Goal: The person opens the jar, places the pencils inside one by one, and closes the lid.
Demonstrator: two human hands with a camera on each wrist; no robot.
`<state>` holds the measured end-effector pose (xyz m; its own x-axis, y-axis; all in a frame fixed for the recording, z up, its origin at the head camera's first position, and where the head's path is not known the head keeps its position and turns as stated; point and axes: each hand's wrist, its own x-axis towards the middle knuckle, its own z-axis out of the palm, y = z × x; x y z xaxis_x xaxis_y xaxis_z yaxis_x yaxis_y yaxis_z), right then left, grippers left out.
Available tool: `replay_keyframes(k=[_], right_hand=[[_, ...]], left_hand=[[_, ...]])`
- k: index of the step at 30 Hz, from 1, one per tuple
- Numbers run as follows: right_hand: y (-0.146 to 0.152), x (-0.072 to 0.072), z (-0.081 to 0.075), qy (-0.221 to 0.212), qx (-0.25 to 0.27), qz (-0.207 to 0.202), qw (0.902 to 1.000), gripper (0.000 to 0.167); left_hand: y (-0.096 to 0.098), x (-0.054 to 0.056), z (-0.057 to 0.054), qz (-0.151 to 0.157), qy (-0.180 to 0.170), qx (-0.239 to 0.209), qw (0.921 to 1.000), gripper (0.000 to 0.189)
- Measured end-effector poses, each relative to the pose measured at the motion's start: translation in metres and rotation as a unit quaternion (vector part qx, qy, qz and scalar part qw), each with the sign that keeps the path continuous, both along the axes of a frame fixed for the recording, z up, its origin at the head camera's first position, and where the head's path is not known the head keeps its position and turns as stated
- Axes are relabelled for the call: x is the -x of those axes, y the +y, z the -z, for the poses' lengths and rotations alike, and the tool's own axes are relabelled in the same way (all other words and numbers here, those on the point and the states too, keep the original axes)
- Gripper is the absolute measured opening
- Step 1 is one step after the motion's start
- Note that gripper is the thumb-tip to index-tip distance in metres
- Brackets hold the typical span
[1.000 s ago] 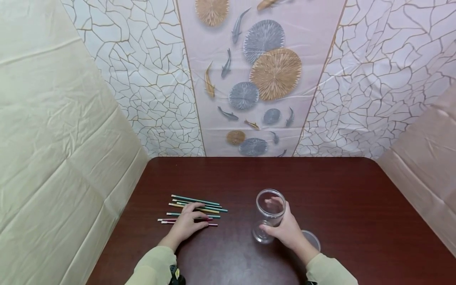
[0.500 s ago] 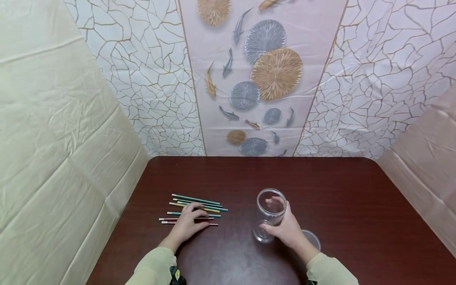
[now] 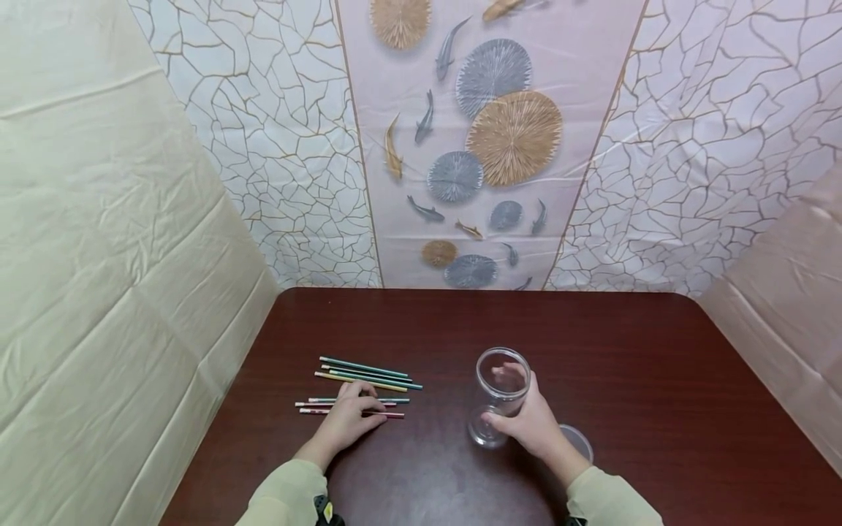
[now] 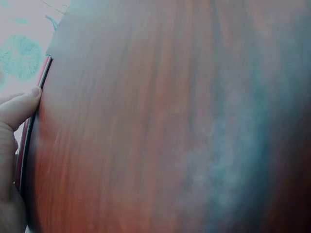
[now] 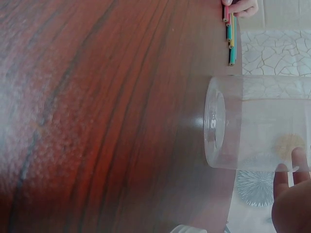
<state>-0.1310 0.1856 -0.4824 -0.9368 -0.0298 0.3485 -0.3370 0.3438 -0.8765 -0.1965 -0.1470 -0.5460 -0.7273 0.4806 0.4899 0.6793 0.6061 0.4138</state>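
Note:
My left hand [image 3: 349, 420] lies over the near pencils, fingers curled on their far side and thumb on the near one. Those are a teal pencil [image 3: 400, 400], a dark red pencil [image 3: 308, 404] and a pinkish-red pencil [image 3: 395, 416]. In the left wrist view the thumb presses along a red pencil [image 4: 44, 72]. My right hand [image 3: 533, 420] grips a clear, lidless plastic jar [image 3: 487, 409], which stands upright on the table. The jar looks empty; its flat bottom [image 5: 214, 126] shows in the right wrist view.
Just beyond the left hand lie several more pencils, among them a yellow pencil [image 3: 329, 377] and a teal pencil [image 3: 362, 366]. A clear round lid [image 3: 579, 444] lies beside the right wrist. Patterned cloth [image 3: 302, 183] hangs behind the dark red table [image 3: 625, 351].
My left fingers have drawn back toward the thumb, bringing the nearer teal pencil closer to the red ones. The yellow pencil is now outside the hand. The right hand and jar hold still.

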Motion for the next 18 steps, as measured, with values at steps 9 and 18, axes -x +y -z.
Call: replay_keyframes(k=[9, 18], right_hand=[[-0.007, -0.009, -0.021, 0.015, -0.014, -0.004, 0.9998, 0.082], [0.002, 0.003, 0.006, 0.014, -0.007, -0.007, 0.9999, 0.085]], left_hand=[[0.000, 0.000, 0.000, 0.004, 0.003, 0.010, 0.9999, 0.009], [0.002, 0.002, -0.002, 0.000, 0.007, 0.009, 0.9999, 0.008]])
